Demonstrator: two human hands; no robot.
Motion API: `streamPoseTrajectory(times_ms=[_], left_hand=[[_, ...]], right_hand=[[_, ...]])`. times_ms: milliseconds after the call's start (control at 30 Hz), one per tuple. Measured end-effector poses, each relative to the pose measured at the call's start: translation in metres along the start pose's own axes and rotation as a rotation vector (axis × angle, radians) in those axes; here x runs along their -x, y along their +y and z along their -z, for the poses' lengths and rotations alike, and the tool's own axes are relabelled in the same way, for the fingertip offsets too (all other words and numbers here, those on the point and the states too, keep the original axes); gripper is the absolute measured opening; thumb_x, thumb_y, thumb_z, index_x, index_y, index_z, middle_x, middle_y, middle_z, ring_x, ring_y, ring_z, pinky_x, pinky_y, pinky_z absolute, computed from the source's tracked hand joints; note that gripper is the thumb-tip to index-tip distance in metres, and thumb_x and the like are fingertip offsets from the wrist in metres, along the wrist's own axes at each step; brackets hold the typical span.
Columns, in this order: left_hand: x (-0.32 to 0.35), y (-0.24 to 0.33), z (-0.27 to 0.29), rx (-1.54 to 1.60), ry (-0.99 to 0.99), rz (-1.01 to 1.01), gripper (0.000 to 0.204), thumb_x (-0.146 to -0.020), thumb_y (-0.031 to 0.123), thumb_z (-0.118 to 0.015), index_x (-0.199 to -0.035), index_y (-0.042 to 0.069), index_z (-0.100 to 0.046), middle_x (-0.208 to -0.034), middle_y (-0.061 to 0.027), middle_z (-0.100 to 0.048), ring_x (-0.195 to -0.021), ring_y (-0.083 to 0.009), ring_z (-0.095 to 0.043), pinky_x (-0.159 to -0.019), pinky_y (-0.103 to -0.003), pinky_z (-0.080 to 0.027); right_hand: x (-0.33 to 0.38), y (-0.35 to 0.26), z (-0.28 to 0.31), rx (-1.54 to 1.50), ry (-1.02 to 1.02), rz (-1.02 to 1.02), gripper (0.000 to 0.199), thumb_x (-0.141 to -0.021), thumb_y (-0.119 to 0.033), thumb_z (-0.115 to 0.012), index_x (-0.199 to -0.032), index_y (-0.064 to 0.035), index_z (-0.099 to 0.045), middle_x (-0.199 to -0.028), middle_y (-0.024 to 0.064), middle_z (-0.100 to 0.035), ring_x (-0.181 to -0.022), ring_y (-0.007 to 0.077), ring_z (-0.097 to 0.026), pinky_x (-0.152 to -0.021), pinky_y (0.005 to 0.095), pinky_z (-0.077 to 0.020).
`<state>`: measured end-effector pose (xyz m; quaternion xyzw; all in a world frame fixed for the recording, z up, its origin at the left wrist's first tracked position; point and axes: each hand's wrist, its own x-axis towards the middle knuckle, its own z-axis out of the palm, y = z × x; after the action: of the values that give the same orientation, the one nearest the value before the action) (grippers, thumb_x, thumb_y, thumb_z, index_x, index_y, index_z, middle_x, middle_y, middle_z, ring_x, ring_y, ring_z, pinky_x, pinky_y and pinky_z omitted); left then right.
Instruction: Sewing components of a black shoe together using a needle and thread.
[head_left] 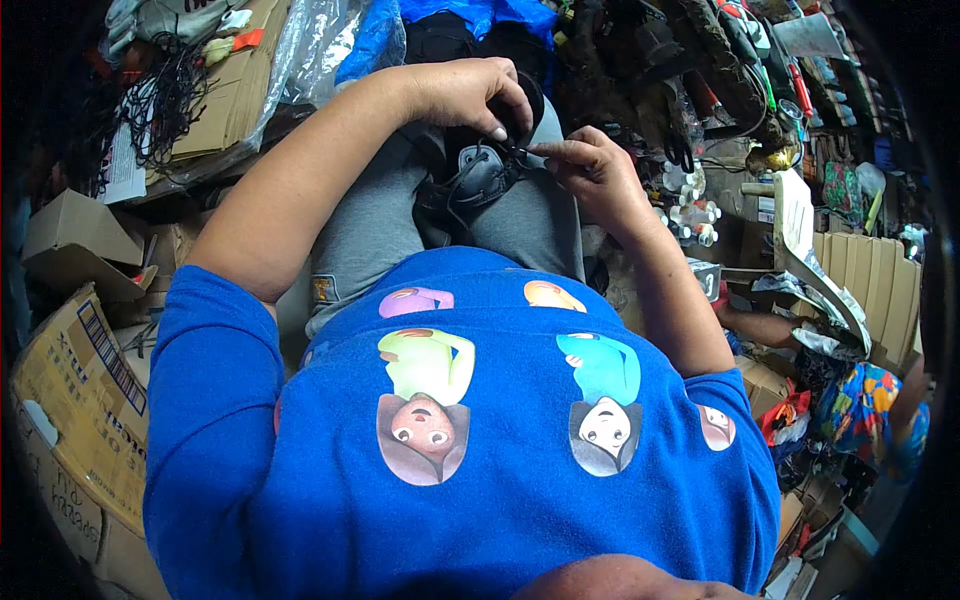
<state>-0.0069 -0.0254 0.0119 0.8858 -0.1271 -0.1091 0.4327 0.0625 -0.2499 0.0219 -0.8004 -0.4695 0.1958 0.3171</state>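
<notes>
A black shoe (478, 178) with loose dark laces rests between my thighs, on grey trousers. Over its far part, my left hand (478, 95) is bent down with thumb and fingers curled inward. What lies between those fingers is dark and I cannot make it out. From the right, my right hand (592, 170) reaches to the shoe's edge, its thumb and index finger pinched near a thin black shoelace (518, 152). Both fingertips are close together above the lacing. The far end of the shoe blends into dark material beyond it.
Cardboard boxes (85, 400) stand at the left, with a tangle of black cords (170, 110) beyond. Small bottles (692, 212) and tools lie at the right. Another person in colourful clothing (865, 410) sits at the right edge, near a white curved chair part (797, 240).
</notes>
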Motion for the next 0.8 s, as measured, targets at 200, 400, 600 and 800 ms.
streamPoseTrajectory(times_ms=[200, 400, 600, 800], left_hand=[[0.001, 0.002, 0.0, 0.021, 0.003, 0.03, 0.029, -0.071, 0.005, -0.073, -0.099, 0.01, -0.069, -0.094, -0.0064, -0.047, -0.095, -0.0227, -0.052, -0.088, -0.032, -0.043], [-0.001, 0.002, 0.002, 0.007, -0.022, 0.061, 0.031, -0.069, 0.006, -0.074, -0.099, 0.011, -0.069, -0.092, -0.0063, -0.048, -0.092, -0.0225, -0.051, -0.086, -0.032, -0.043], [-0.002, -0.01, -0.002, 0.019, 0.015, -0.078, 0.031, -0.068, 0.007, -0.074, -0.098, 0.012, -0.07, -0.093, -0.0059, -0.047, -0.093, -0.021, -0.051, -0.086, -0.031, -0.042], [-0.007, -0.018, -0.007, 0.056, 0.027, -0.054, 0.028, -0.066, 0.007, -0.076, -0.093, 0.009, -0.07, -0.096, -0.0061, -0.047, -0.093, -0.0221, -0.052, -0.085, -0.03, -0.043]], right_hand=[[0.001, -0.023, 0.008, 0.464, -0.061, 0.106, 0.023, -0.074, -0.01, -0.063, -0.095, -0.0154, -0.071, -0.079, 0.0094, -0.06, -0.075, 0.0262, -0.06, -0.075, 0.0371, -0.0441], [-0.007, -0.019, 0.006, 0.352, -0.067, 0.081, 0.022, -0.075, -0.011, -0.062, -0.095, -0.0139, -0.071, -0.08, 0.0104, -0.061, -0.076, 0.0281, -0.061, -0.077, 0.0374, -0.0438], [-0.014, 0.016, 0.005, -0.141, -0.188, -0.105, 0.029, -0.076, -0.001, -0.062, -0.101, -0.0127, -0.071, -0.083, 0.0064, -0.056, -0.076, 0.0175, -0.057, -0.074, 0.0289, -0.0466], [-0.019, 0.021, -0.019, -0.225, -0.068, -0.02, 0.023, -0.075, -0.004, -0.068, -0.097, -0.0104, -0.07, -0.082, 0.0054, -0.061, -0.077, 0.0157, -0.059, -0.072, 0.0283, -0.047]])
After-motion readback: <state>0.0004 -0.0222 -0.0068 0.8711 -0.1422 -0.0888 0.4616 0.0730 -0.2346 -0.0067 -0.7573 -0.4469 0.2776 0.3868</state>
